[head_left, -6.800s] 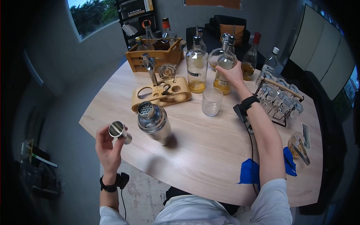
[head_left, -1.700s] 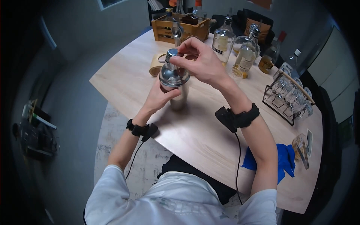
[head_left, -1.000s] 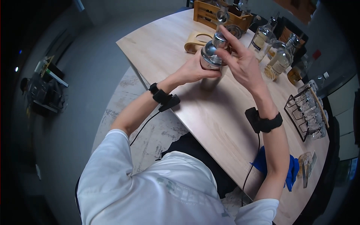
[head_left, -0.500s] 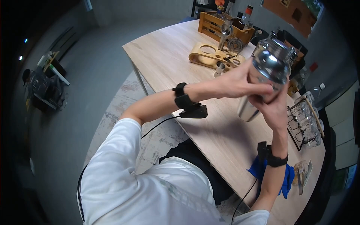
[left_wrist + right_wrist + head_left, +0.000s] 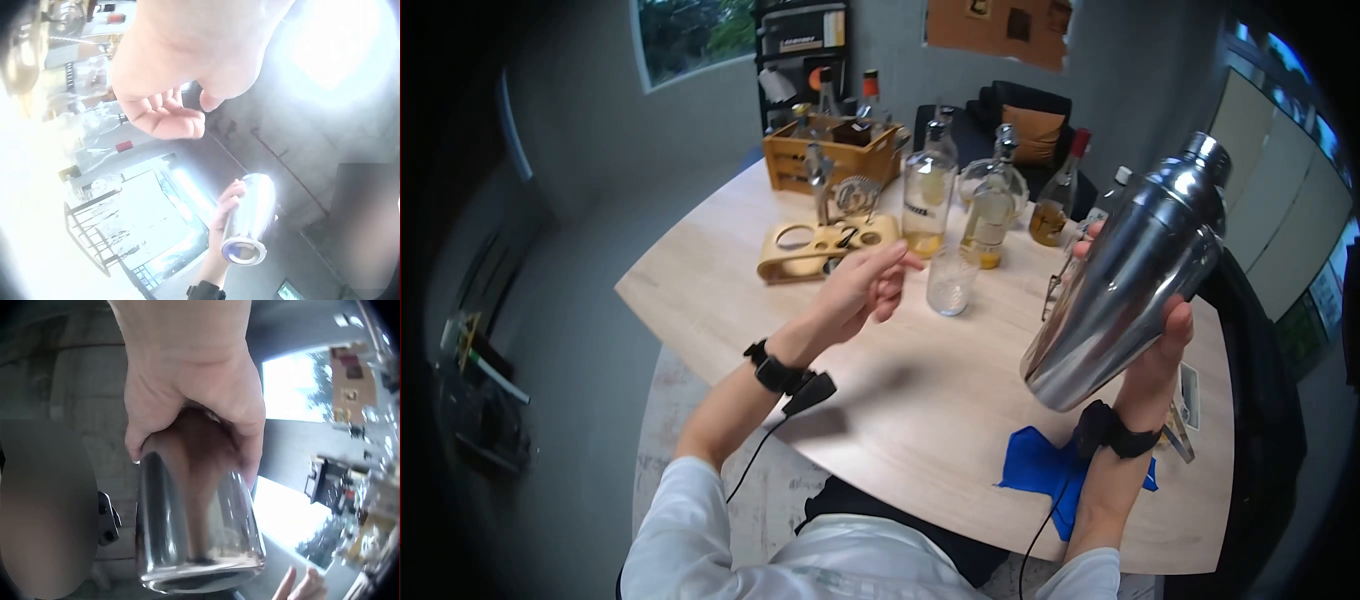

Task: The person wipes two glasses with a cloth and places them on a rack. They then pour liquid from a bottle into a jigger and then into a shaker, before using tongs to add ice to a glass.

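My right hand (image 5: 1157, 365) grips a shiny metal cocktail shaker (image 5: 1122, 275) and holds it up in the air, tilted, with its capped top toward the upper right. In the right wrist view, the thumb and fingers wrap both sides of the shaker (image 5: 200, 519), its flat base facing away from the wrist. My left hand (image 5: 852, 295) is held over the table with loosely bent fingers and nothing in them. Just right of those fingertips in the head view stands a clear textured tumbler (image 5: 950, 285). The left wrist view shows the same hand (image 5: 169, 115), apart from the shaker.
A bamboo bar-tool stand (image 5: 780, 262) sits behind my left hand. Liquor bottles (image 5: 925, 205) line the back beside a wooden crate (image 5: 790, 165) of more bottles. Blue cloth (image 5: 1035, 465) lies at the front right near tongs (image 5: 1178, 435). A glass rack is mostly hidden behind the shaker.
The shaker, earlier upright on the table under both hands, was capped and lifted. Half a second ago both hands held it; now the right alone does, and the left has moved away leftward.
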Motion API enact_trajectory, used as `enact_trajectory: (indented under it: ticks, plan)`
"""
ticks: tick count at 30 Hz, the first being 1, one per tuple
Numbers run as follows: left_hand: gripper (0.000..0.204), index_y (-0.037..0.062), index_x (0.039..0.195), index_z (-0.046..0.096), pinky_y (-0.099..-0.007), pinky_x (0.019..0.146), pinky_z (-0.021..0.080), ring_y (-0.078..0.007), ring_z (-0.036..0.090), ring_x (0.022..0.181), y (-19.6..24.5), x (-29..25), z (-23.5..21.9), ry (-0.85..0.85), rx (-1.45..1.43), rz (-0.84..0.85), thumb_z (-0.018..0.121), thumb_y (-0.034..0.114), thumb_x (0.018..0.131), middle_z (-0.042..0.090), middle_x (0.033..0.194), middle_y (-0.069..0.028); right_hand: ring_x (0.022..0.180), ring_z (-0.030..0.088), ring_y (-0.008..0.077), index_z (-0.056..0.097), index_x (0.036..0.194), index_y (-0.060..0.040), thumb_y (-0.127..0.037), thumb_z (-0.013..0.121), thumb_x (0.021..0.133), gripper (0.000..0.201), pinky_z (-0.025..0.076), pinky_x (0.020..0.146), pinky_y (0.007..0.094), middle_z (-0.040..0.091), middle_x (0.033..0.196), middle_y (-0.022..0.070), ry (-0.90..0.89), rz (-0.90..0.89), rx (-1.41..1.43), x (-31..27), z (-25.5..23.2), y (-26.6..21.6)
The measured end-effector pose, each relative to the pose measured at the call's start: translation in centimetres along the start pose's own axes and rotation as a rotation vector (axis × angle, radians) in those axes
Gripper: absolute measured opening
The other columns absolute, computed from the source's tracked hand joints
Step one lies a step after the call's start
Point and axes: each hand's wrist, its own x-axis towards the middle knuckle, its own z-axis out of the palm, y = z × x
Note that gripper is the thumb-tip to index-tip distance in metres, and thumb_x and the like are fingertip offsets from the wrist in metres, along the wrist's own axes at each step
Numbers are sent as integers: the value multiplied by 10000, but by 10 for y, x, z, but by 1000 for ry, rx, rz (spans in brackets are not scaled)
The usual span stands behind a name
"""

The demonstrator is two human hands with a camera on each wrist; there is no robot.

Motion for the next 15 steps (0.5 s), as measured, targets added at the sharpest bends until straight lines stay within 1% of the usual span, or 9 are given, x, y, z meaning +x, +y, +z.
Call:
enact_trajectory:
  ticks: [1, 2, 5, 7, 8, 9, 10, 13, 15]
  plan:
    - [373, 14, 1060, 603, -206, 429, 344, -53, 422, 479, -8, 2, -5, -21, 7, 7, 475, 363, 1025, 422, 622, 63, 1148, 575, 218, 426, 1362, 11, -418, 801, 761, 829, 522, 909, 352, 531, 1296, 120, 6, -19, -13, -3, -4, -7]
    - [330, 40, 1009, 591, -205, 406, 280, -46, 344, 456, -17, 4, -10, -5, -134, -86, 478, 350, 1024, 349, 592, 76, 1140, 577, 226, 423, 1363, 15, -475, 775, 773, 844, 522, 906, 347, 533, 1286, 121, 197, -130, -474, -7, -8, -13]
    - [266, 88, 920, 552, -213, 365, 158, -38, 208, 421, -42, 3, -3, -27, -364, -287, 472, 319, 1024, 237, 543, 94, 1103, 580, 223, 412, 1374, 0, -428, 799, 772, 834, 519, 882, 318, 540, 1253, 107, 396, -311, -854, -8, -14, -20]
    - [254, 91, 909, 549, -217, 352, 145, -43, 202, 408, -50, 2, 9, -80, -401, -355, 449, 289, 1034, 250, 541, 91, 1083, 575, 189, 427, 1366, -32, -265, 826, 751, 769, 515, 855, 288, 555, 1217, 87, 254, -251, -464, -12, -24, -27]
    - [256, 91, 907, 548, -217, 350, 145, -44, 199, 403, -51, 3, 14, -99, -399, -357, 446, 286, 1035, 251, 538, 91, 1082, 578, 190, 438, 1363, -46, -256, 812, 753, 746, 516, 863, 311, 573, 1186, 89, 357, -303, -655, -16, -22, -28]
    - [257, 90, 905, 547, -216, 348, 146, -44, 197, 399, -51, 4, 17, -114, -398, -361, 442, 283, 1037, 251, 536, 91, 1082, 578, 190, 438, 1363, -46, -256, 812, 753, 746, 516, 863, 311, 573, 1186, 89, 356, -304, -655, -16, -19, -26]
    - [257, 90, 905, 547, -216, 348, 146, -44, 197, 399, -52, 7, 17, -112, -398, -362, 442, 283, 1037, 251, 536, 91, 1041, 574, 165, 444, 1353, -36, -275, 799, 733, 753, 509, 851, 305, 568, 1170, 77, 500, -386, -809, -15, -15, -24]
    - [255, 93, 915, 551, -217, 346, 153, -44, 201, 394, -53, 20, 9, -118, -470, -352, 439, 286, 1039, 263, 530, 89, 948, 558, 121, 434, 1374, -21, -218, 806, 710, 785, 479, 784, 254, 568, 1139, 58, 551, -450, -538, -32, -35, -27]
    - [251, 98, 926, 553, -216, 347, 161, -45, 205, 395, -56, 28, 3, -94, -548, -293, 439, 291, 1039, 267, 528, 84, 918, 555, 112, 424, 1389, -12, -226, 807, 717, 802, 467, 771, 240, 567, 1138, 52, 605, -560, -759, -37, -37, -34]
